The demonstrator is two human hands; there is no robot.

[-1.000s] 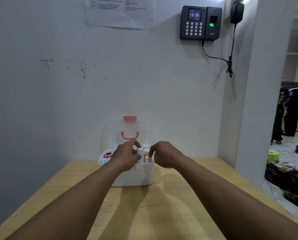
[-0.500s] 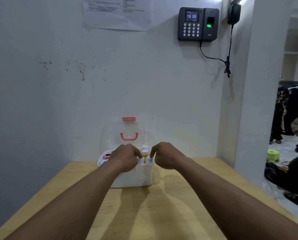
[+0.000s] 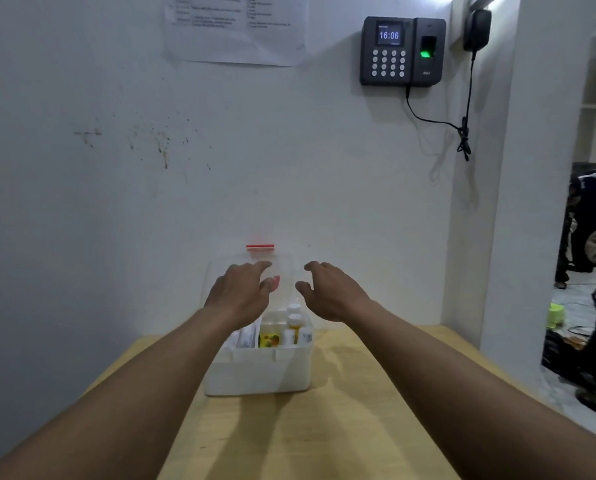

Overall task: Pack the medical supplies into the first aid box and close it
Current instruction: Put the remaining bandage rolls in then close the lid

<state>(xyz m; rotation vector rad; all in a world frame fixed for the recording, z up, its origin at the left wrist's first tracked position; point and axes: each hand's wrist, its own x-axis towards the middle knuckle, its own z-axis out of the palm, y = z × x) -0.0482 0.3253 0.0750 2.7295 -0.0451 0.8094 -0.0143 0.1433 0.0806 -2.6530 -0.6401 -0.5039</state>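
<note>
Left hand (image 3: 242,292): raised over the box, fingers spread and loosely curled, holding nothing, in front of the clear lid (image 3: 282,268).
Right hand (image 3: 327,292): raised beside it, fingers spread, empty, near the lid's right edge.
Lid: upright, red latch (image 3: 260,247) on top.
First aid box (image 3: 258,372): white, on the worktop (image 3: 324,427) near the wall.
Contents: small bottles (image 3: 294,323) and packets standing inside.

Two bare hands, left hand (image 3: 241,292) and right hand (image 3: 327,291), reached with spread fingers toward a clear lid (image 3: 282,268) (standing upright). Below, the white first aid box (image 3: 258,372) held bottles (image 3: 294,327) on a wooden table (image 3: 289,438).
</note>
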